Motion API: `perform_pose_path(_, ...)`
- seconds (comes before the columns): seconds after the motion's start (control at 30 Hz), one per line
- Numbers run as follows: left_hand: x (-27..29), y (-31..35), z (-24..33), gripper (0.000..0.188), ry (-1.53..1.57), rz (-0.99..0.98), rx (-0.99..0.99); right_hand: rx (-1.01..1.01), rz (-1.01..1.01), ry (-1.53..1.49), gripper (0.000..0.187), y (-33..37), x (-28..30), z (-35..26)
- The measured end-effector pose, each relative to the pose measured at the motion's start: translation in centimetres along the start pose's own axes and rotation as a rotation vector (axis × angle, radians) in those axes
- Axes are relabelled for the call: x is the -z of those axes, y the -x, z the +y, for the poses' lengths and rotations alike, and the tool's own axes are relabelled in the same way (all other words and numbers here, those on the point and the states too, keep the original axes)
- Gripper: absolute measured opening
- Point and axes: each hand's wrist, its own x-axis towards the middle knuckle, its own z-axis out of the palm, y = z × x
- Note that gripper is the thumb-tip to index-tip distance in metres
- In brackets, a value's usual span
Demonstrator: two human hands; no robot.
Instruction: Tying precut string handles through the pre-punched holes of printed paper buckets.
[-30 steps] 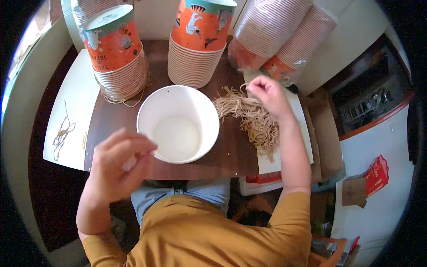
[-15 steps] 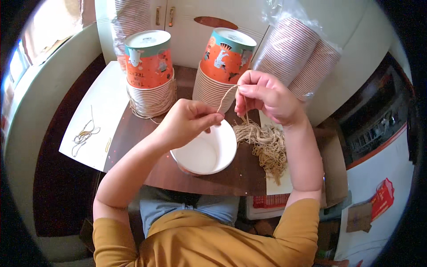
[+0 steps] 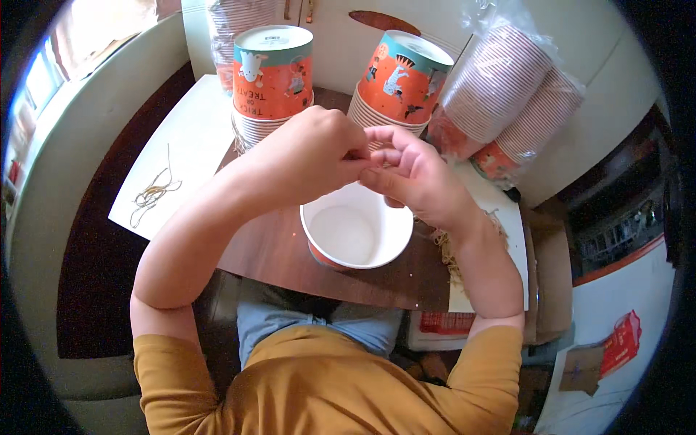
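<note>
Apparently at a cord-handling step, with left hand [image 3: 326, 148] and right hand [image 3: 415, 181] touching above white-lined paper bucket [image 3: 391, 233], left of tan cord heap [image 3: 451, 257], in grips too hidden to tell, next calling for precision.

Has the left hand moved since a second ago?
Yes: against the open tub, the left hand went forward and rightward, from beside the near-left rim to above the far rim.

Left grip [image 3: 322, 148] and right grip [image 3: 420, 177] meet above an open white-lined bucket [image 3: 348, 235]
</note>
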Motion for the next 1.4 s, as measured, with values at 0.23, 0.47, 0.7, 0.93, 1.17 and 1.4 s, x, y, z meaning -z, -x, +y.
perform_pose_path(0.23, -1.3, 0.4, -2.6, 0.018, 0.172, -0.094, 0.078, 0.349, 0.272, 0.801, 0.011, -0.4, -0.1, 3.1)
perform_pose_path(0.47, -6.5, 1.2, -7.7, 0.027, 0.143, 0.022, 0.193, 0.204, 0.213, 0.931, 0.011, -1.0, 1.2, 6.6)
perform_pose_path(0.7, -7.2, 6.6, -3.7, 0.037, 0.457, -0.014, 0.491, -0.101, 0.164, 0.673, 0.015, 0.1, -1.1, 6.5)
perform_pose_path(0.93, -8.2, 8.8, -3.3, 0.028, 1.058, 0.086, 0.634, -0.07, 0.173, 0.712, 0.015, 1.2, -2.5, 7.6)
perform_pose_path(1.17, -8.9, 7.7, -4.3, 0.022, 0.89, 0.094, 0.587, -0.107, 0.226, 0.618, 0.013, 0.7, -2.9, 8.7)
perform_pose_path(1.4, -8.8, 7.4, -5.1, 0.024, 0.746, 0.052, 0.506, -0.127, 0.236, 0.598, 0.012, 0.6, -3.2, 8.5)
